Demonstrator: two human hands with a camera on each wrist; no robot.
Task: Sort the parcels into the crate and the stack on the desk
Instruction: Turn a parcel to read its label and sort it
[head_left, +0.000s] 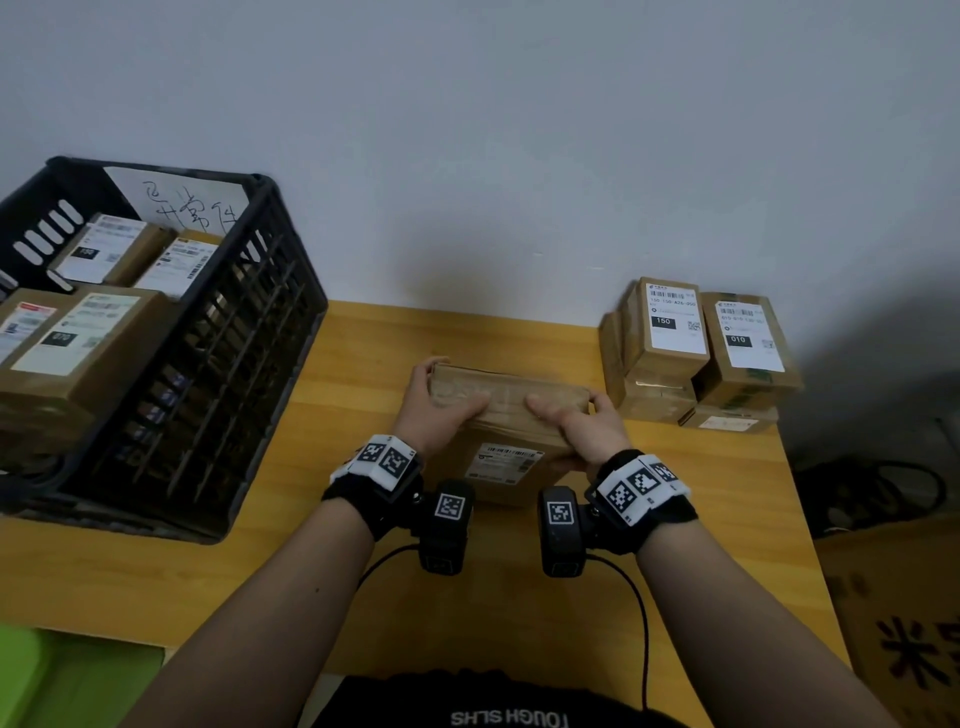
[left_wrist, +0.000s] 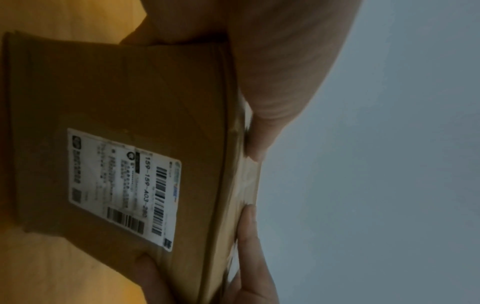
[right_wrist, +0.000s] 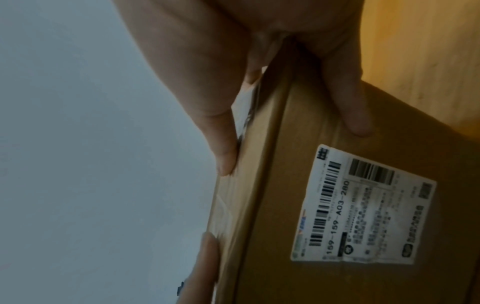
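Both hands grasp one brown cardboard parcel (head_left: 511, 415) over the middle of the wooden desk (head_left: 332, 566), near its back edge; the left hand (head_left: 435, 410) clasps the parcel's left end and the right hand (head_left: 574, 423) its right end, each with a thumb lying along the upper face and fingers wrapped round the far side; the box stands on a long side, its white shipping label (head_left: 501, 462) facing the person; in the left wrist view the label (left_wrist: 122, 189) reads 159-159-A03-280, with a barcode beside the number, and the left thumb presses along the taped edge while the right hand's fingertips (left_wrist: 249, 232) meet the same edge further along; in the right wrist view one finger lies flat on the labelled face above the label (right_wrist: 363, 207); whether the parcel's lower edge touches the desk I cannot tell; a black slatted plastic crate (head_left: 218, 374) sits at the desk's left back corner, holding several labelled parcels and a sheet of paper with handwriting (head_left: 187, 202) against its back wall; at the right back corner a stack of labelled parcels (head_left: 696, 358) stands against the wall, the top two labels showing 150 and 010; the stack lies just beside the held parcel's right end.
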